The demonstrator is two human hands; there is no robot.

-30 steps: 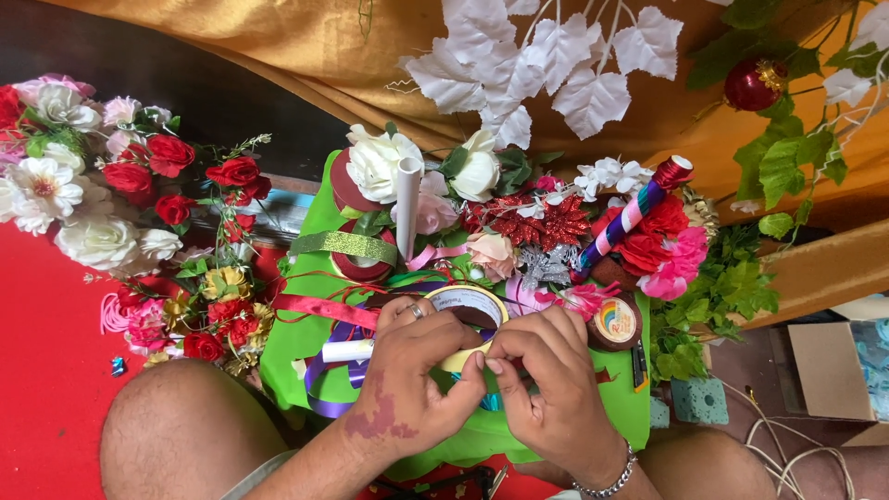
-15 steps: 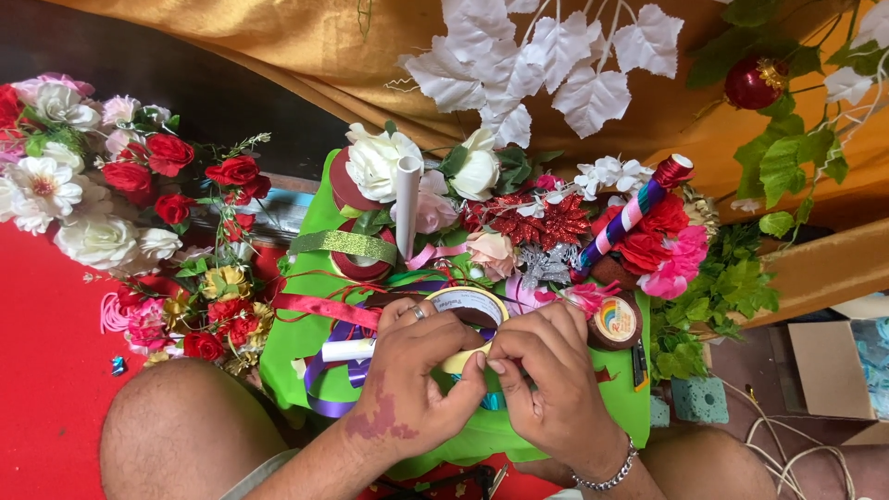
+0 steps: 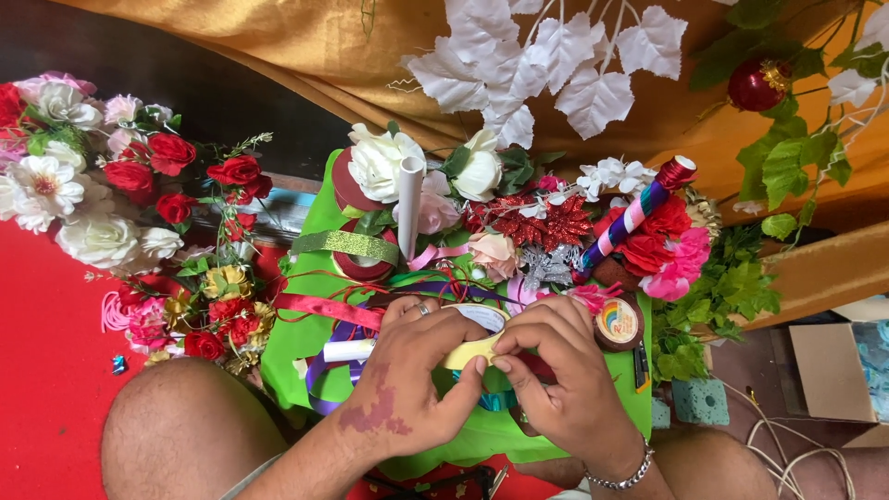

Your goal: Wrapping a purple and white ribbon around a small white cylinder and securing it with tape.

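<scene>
Yellowish roll of adhesive tape sits over the green tray of ribbons and artificial flowers, pinched from both sides. Left hand grips its near edge; right hand pinches the tape end, barely lifted. No length looks pulled off yet.

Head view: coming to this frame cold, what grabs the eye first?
At bottom centre, the left hand and right hand meet over a roll of tape, pinching its yellowish strip between their fingertips. They work over a bright green tray heaped with artificial flowers and ribbons, with a white rose at its far end. A bunch of red and white flowers lies to the left on a red mat.
</scene>
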